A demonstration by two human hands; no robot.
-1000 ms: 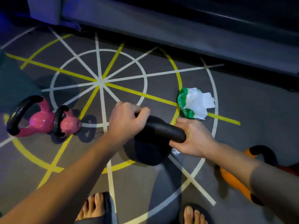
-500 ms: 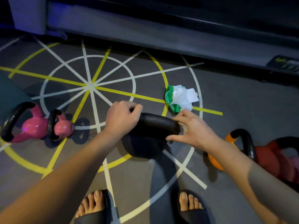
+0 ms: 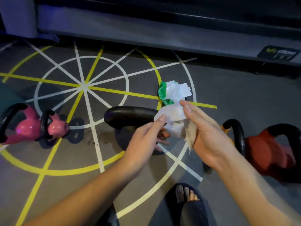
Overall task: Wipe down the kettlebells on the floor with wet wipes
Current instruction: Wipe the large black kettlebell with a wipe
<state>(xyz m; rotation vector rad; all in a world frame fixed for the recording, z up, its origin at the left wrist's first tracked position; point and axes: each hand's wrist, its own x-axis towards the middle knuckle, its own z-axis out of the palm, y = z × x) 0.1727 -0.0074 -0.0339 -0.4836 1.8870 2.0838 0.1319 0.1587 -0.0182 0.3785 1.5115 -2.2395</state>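
Note:
A black kettlebell (image 3: 128,117) stands on the floor in the middle, its thick handle on top. Above its right end, both my hands hold a crumpled, soiled wet wipe (image 3: 174,123). My left hand (image 3: 146,137) pinches the wipe's left edge between thumb and fingers. My right hand (image 3: 203,129) holds the wipe against its palm, with the thumb on top. Neither hand touches the kettlebell. A green and white wipes pack (image 3: 172,92) lies on the floor just behind the hands.
Two pink kettlebells (image 3: 35,126) lie at the left. An orange kettlebell (image 3: 228,129) and a red one (image 3: 270,150) sit at the right. A dark bench base (image 3: 162,30) runs along the back. My sandalled feet (image 3: 187,204) are at the bottom.
Both hands have let go of the black kettlebell's handle and come together above its right end, where they now hold the wipe between them.

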